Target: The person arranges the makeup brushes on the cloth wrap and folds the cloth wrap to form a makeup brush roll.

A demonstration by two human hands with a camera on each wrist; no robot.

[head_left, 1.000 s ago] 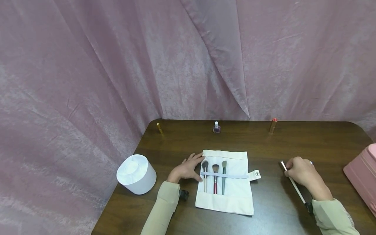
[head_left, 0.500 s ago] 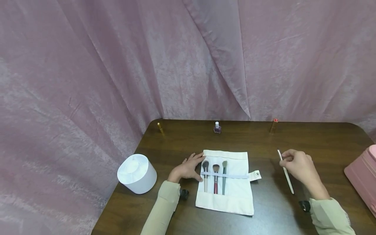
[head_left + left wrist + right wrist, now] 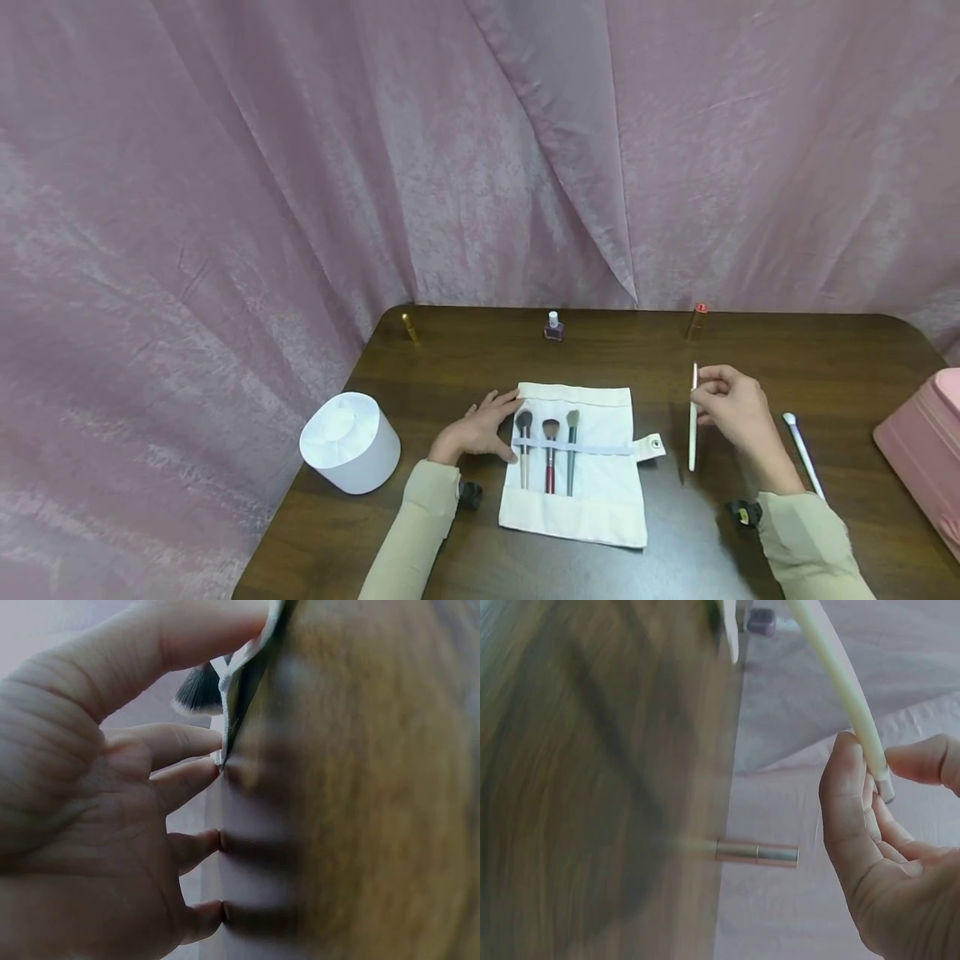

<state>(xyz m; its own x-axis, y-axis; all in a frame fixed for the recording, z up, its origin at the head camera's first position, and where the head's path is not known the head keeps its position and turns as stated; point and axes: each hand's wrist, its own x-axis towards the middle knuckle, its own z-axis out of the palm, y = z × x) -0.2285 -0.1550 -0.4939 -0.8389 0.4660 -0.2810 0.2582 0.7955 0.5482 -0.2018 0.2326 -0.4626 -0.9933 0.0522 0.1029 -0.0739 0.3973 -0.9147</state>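
Here, our left grip (image 3: 476, 429), fingers spread, rests against the left edge of the brush roll (image 3: 609, 485), presumably steadying it, while our right grip (image 3: 735, 408) pinches a white brush (image 3: 692, 437) above the tabletop (image 3: 465, 358), short of the far lipstick (image 3: 695, 323).

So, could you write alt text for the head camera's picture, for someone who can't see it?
A person's right hand pinches a slim pale stick over a dark wooden table, while the left hand touches the left edge of a white cloth holding three brushes. A white container stands at left, and a pink case is partly visible at right.
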